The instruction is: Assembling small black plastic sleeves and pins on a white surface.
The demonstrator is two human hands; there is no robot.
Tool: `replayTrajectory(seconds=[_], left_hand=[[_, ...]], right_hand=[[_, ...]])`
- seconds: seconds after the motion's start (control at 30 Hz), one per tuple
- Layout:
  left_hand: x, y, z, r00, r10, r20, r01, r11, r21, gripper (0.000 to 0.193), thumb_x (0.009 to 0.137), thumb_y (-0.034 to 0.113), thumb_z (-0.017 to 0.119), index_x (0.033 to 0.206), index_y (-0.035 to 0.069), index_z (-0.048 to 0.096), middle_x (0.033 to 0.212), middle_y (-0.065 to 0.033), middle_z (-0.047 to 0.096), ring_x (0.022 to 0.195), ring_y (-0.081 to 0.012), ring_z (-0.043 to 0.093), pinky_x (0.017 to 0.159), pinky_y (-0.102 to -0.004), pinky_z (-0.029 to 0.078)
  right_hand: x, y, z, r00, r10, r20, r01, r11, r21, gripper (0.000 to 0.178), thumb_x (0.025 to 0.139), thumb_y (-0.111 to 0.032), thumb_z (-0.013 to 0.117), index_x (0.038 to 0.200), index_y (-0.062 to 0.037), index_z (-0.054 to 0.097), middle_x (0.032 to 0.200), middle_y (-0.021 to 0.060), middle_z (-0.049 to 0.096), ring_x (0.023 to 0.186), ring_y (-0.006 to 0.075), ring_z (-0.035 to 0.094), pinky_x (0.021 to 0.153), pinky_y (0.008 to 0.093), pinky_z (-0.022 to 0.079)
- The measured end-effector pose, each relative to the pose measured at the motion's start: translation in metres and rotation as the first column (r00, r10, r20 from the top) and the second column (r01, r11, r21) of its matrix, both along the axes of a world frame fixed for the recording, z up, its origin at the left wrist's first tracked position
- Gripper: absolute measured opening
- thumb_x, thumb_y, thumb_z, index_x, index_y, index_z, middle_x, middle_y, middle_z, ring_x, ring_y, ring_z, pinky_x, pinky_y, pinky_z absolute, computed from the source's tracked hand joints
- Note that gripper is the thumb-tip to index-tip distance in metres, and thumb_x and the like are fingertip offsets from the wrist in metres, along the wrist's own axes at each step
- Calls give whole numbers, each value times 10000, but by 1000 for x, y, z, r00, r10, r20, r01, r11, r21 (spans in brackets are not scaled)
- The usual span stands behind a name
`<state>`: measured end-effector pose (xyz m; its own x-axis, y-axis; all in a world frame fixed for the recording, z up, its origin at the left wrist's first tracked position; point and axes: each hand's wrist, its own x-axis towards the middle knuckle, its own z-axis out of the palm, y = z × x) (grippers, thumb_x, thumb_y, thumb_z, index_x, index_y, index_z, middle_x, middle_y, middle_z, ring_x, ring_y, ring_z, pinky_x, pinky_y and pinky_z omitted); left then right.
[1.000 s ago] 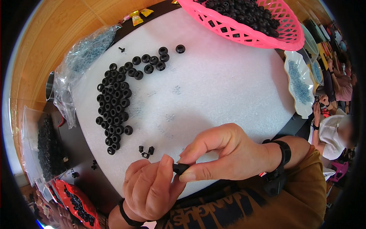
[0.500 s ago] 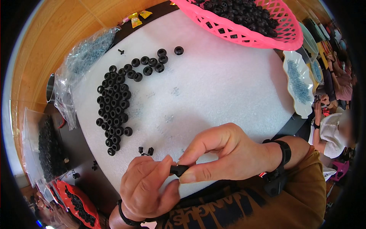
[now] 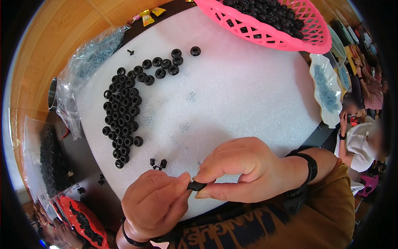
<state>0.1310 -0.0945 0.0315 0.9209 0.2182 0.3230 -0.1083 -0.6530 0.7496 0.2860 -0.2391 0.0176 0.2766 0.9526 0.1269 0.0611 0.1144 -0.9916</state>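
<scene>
Small black part sits between the left hand and right hand, each pinching it with thumb and finger, over the white sheet's near edge. Dark lettering crosses the brown shirt.

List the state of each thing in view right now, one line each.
Black piece: held
Left hand: pinching it
Right hand: pinching it
Black rings: loose, clustered
Pink basket: holding similar rings
White dish: holding bluish grains
Clear bag: holding bluish grains
Red tray: holding small black parts

Orange wood panelling (visibly seamed)
</scene>
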Motion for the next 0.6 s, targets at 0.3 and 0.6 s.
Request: replayTrajectory(seconds=[0.3,0.6], left_hand=[[3,-8,0,996,27,84,-56,928,368,313,648,-63,710,956,-31,659,700,-53,610,562,-159,577,526,-284,472],[0,6,0,993,-71,-91,67,996,-54,343,632,-62,709,970,-13,675,712,-85,620,564,-196,583,508,-280,465]], right_hand=[[5,-1,-2,979,23,200,-24,1000,4,223,699,-34,781,892,-30,669,836,93,680,775,255,670,677,312,523],[5,-1,-3,981,81,174,-84,996,11,221,711,-36,774,902,-24,663,839,91,683,763,249,666,654,314,517]])
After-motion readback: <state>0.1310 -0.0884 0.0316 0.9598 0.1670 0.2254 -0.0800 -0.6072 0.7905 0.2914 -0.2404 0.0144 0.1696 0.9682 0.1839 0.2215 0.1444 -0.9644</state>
